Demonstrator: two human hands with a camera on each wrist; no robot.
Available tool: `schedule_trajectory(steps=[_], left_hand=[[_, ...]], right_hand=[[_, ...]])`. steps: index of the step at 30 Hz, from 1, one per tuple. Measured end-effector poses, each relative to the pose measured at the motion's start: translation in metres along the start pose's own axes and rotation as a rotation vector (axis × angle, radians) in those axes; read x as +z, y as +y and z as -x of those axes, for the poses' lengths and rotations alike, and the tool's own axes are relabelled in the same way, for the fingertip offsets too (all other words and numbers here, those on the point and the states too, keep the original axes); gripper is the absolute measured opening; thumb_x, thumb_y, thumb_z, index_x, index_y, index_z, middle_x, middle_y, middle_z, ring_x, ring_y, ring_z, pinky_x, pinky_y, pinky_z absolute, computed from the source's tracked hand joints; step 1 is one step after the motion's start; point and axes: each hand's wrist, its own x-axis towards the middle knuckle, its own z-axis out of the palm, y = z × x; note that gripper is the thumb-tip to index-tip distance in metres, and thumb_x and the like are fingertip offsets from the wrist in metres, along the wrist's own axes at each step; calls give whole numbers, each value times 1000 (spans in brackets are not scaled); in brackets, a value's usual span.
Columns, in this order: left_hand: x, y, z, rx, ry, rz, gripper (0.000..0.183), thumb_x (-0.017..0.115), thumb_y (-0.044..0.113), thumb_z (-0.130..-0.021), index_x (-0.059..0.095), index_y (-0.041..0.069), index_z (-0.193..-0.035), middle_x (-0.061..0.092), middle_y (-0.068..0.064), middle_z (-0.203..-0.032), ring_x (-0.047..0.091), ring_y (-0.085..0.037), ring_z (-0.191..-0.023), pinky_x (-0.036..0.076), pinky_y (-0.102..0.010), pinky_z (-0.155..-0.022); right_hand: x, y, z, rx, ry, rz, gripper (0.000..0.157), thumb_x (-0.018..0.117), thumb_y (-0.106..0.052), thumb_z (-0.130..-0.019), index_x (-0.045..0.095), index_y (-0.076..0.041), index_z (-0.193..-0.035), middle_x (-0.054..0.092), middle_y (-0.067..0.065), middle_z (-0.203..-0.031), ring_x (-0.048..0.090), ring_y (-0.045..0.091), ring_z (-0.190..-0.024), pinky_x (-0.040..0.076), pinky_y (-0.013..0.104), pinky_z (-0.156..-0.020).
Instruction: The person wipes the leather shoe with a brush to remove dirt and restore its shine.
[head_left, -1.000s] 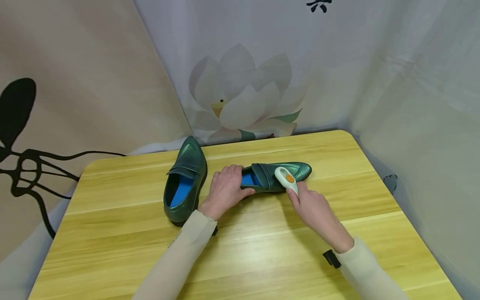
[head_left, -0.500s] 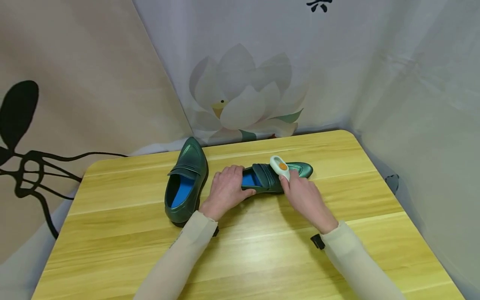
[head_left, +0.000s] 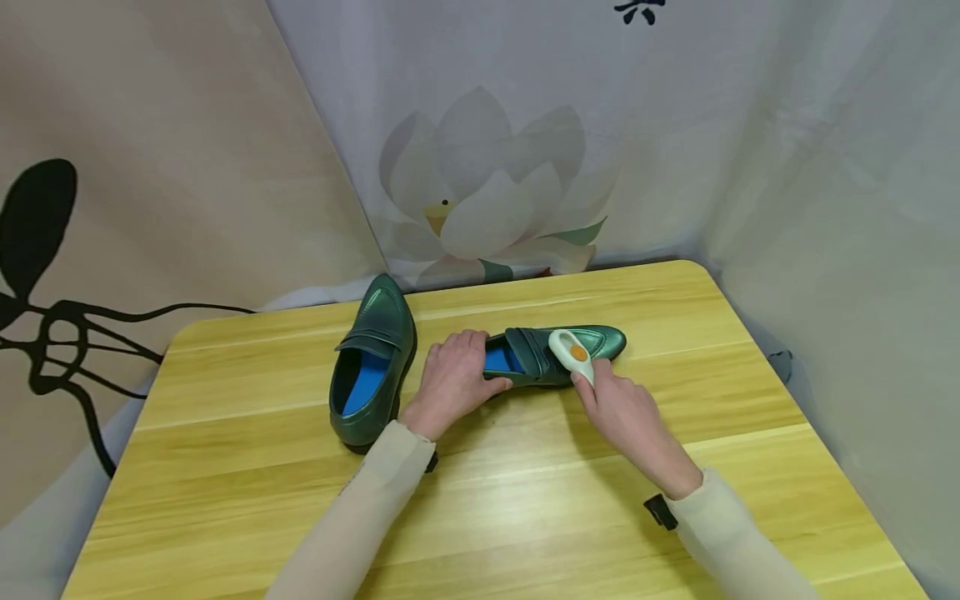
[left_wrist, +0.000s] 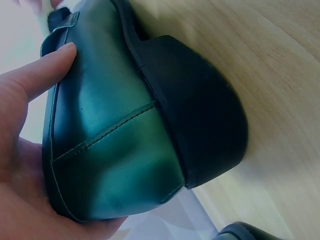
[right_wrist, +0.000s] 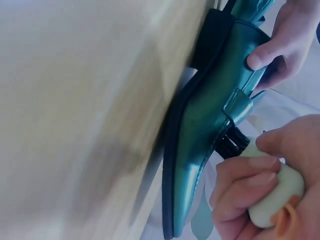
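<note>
A green loafer (head_left: pixel 602 340) with a blue insole lies across the table, toe to the right. My left hand (head_left: pixel 448 385) grips its heel end. In the left wrist view, the thumb presses the side of the heel (left_wrist: pixel 120 135) near the top edge. Above the loafer's front, my right hand (head_left: pixel 628 418) holds a small white brush (head_left: pixel 567 348) with an orange spot. The right wrist view shows my fingers curled round its handle (right_wrist: pixel 287 189) and its black bristles (right_wrist: pixel 231 144) against the upper by the strap. The bristles are hidden in the head view.
A second green loafer (head_left: pixel 384 312) stands left of my left hand, toe to the back. The wooden table (head_left: pixel 247 450) has rounded back corners. A printed cloth (head_left: pixel 495 133) hangs behind it, and pale cloth (head_left: pixel 847 275) hangs at the right.
My right hand moved the brush left and back toward the strap, then returned right and forward to about its earlier place. The left hand and both loafers stay put.
</note>
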Motion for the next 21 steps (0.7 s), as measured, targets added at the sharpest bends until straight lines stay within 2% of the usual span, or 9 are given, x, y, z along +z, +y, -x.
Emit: schedule_trajectory(steps=[3, 7, 15, 18, 21], left_hand=[[1, -1, 0, -8, -1, -11, 80, 82, 55, -85, 60, -1, -138, 65, -16, -131, 61, -33, -119, 50, -55, -96], [3, -2, 0, 2, 9, -13, 80, 82, 55, -85, 60, -1, -137, 66, -16, -130, 62, -33, -118, 51, -55, -94], [2, 1, 0, 7, 15, -6, 79, 83, 54, -85, 61, -2, -137, 66, -17, -130, 62, -34, -118, 51, -56, -94], [2, 1, 0, 7, 22, -11, 79, 83, 54, -84, 61, -2, -136, 66, -17, -130, 62, -34, -118, 51, -56, -94], [3, 1, 0, 7, 24, -18, 79, 83, 54, -84, 61, -1, -136, 66, -17, -130, 62, -34, -118, 51, -55, -94]], right_hand=[[-1, 5, 7, -6, -4, -9, 38, 48, -33, -110, 51, 5, -112, 48, 7, -64, 47, 24, -49, 36, 35, -42], [-4, 16, 5, 2, -8, -4, 41, 47, -35, -110, 51, 6, -114, 48, 7, -64, 47, 23, -49, 36, 35, -42], [-21, 49, -2, 99, 23, 10, 45, 43, -36, -112, 50, 8, -112, 47, 9, -63, 48, 25, -49, 36, 37, -42], [-19, 46, -3, 98, 45, 16, 43, 45, -35, -111, 49, 8, -108, 47, 9, -61, 48, 26, -48, 36, 38, -42], [-10, 32, -4, 59, 43, 14, 39, 48, -33, -110, 48, 6, -106, 48, 9, -61, 49, 26, -48, 37, 37, -42]])
